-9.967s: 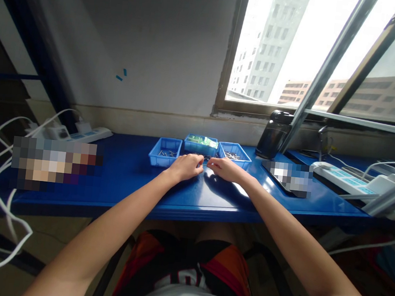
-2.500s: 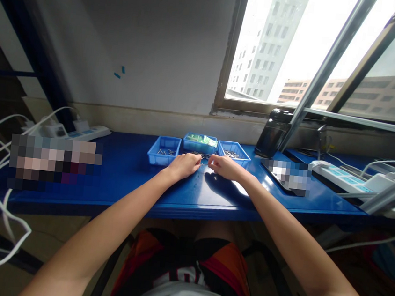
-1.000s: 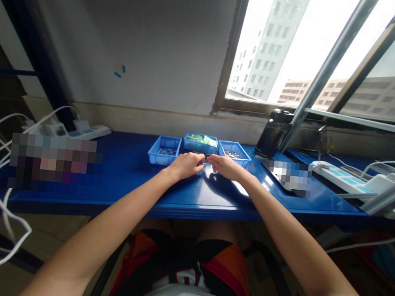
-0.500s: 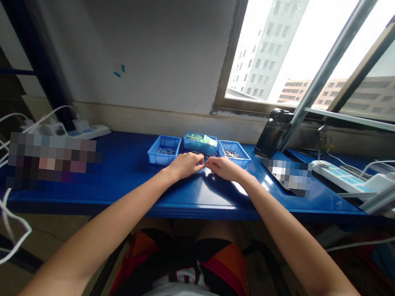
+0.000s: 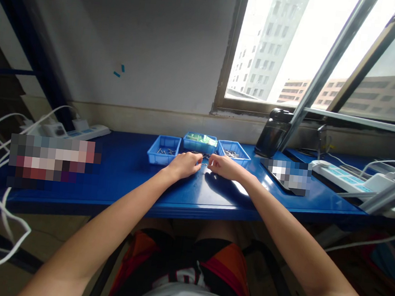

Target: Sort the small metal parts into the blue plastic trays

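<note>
The thin metal piece (image 5: 204, 164) runs crosswise above the bench (image 5: 120, 177), seemingly pinched at one end by the left hand (image 5: 186, 165), its other end toward the equally near right hand (image 5: 225, 167), whose grip I can't make out.

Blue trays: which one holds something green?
The middle tray, set furthest back, holds green plastic; the left tray and right tray show silvery pieces instead.
</note>
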{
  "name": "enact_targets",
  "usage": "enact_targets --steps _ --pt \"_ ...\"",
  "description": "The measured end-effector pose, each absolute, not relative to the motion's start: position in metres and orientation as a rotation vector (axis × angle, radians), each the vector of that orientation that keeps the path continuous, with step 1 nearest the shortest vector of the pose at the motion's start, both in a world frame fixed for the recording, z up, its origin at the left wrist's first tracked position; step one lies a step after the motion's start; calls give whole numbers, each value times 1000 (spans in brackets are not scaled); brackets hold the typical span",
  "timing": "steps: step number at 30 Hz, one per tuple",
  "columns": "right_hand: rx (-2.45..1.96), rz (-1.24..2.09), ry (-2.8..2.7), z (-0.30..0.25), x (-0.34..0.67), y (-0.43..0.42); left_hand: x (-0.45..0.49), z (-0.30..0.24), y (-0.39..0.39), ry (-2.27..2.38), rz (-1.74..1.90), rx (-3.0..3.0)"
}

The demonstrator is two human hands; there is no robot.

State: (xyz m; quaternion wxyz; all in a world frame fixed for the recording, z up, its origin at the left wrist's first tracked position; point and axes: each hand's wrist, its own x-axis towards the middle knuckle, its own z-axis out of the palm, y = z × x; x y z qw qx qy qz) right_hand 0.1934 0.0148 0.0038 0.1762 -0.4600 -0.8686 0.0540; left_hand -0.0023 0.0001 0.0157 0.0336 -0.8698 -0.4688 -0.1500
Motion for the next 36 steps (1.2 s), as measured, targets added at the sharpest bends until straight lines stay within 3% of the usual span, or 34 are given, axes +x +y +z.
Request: enact_targets --steps 23,36 --pt "-1309 198 -2423 8 193 11 -1 12 2 -1496 -408 -2616" --pt "-1167 363 -2423 12 193 7 -1 15 1 -1286 -647 -2743"
